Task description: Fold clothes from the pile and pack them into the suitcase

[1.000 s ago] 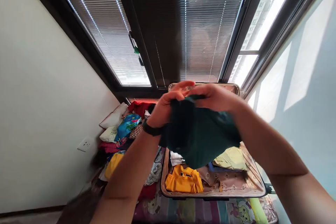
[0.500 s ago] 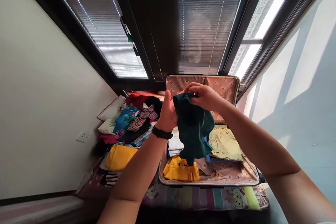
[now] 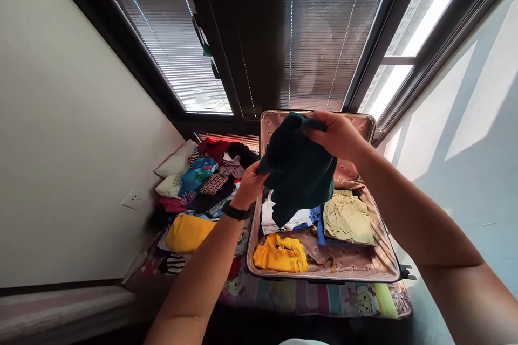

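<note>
A dark green piece of clothing (image 3: pixel 301 172) hangs between my hands, above an open suitcase (image 3: pixel 356 269); I cannot tell its exact kind. My left hand (image 3: pixel 251 186) pinches its left edge, and my right hand (image 3: pixel 338 132) grips its upper right corner. Below it in the case lie a folded yellow garment (image 3: pixel 281 254) at the front left, white clothing (image 3: pixel 269 214) partly hidden behind the green cloth, and folded khaki trousers or shorts (image 3: pixel 348 218) at the right. A blue garment (image 3: pixel 321 229) shows beside the khaki one.
Left of the case is a heap of mixed clothes (image 3: pixel 212 178) with a folded yellow cloth (image 3: pixel 188 233) in front. The case rests on a patterned bedspread (image 3: pixel 303 299). Walls close in on both sides, and windows with blinds (image 3: pixel 319 38) stand behind the case.
The green garment has been raised and spread wider. My left hand has moved left and closed on its edge, while my right hand has gone up and to the right.
</note>
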`<state>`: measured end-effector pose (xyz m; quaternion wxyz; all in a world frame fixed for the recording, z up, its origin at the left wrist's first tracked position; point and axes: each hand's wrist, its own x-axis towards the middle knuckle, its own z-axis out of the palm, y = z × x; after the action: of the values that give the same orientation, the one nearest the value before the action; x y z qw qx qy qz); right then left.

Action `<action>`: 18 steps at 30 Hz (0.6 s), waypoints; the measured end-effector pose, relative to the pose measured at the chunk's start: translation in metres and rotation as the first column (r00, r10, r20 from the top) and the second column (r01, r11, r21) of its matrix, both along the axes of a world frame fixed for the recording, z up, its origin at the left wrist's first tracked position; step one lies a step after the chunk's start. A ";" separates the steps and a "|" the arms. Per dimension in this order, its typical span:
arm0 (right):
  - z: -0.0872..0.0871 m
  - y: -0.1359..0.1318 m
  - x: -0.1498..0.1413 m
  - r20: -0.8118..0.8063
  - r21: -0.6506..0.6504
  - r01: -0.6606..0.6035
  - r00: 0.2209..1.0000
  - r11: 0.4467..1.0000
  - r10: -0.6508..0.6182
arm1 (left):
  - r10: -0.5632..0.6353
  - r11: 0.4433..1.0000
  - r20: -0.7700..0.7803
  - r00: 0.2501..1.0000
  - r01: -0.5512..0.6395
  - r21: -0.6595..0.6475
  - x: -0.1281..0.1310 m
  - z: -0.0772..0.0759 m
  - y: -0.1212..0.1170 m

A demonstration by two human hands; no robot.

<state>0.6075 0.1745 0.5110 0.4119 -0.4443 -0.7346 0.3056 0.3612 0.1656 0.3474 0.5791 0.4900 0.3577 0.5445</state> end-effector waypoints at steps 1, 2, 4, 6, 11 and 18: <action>0.003 0.000 0.006 -0.004 0.009 0.012 1.000 1.000 -0.012 | 0.048 0.997 -0.058 0.997 -0.045 0.060 -0.005 0.009 0.002; 0.005 0.000 0.012 -0.006 0.021 0.030 1.000 0.999 -0.030 | 0.079 0.992 -0.113 0.990 -0.067 0.111 -0.011 0.018 0.003; 0.010 0.000 0.022 -0.005 0.035 0.058 0.998 0.998 -0.058 | 0.065 0.989 -0.183 0.981 -0.040 0.139 -0.020 0.036 0.003; 0.017 0.000 0.030 -0.013 0.018 0.054 0.998 0.998 -0.054 | -0.021 0.993 -0.200 0.980 0.043 0.108 -0.028 0.051 0.000; 0.036 0.000 0.034 -0.061 0.010 -0.001 0.998 1.000 0.001 | -0.484 0.874 -0.249 0.839 0.450 -0.183 -0.040 0.069 -0.007; 0.057 0.015 0.035 -0.079 0.009 -0.078 0.994 0.997 0.078 | -0.540 0.815 0.011 0.842 0.526 -0.241 -0.058 0.047 -0.027</action>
<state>0.6421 0.1898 0.5680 0.4298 -0.4017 -0.7352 0.3368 0.3029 0.1381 0.3943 0.7513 0.5143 0.2847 0.3000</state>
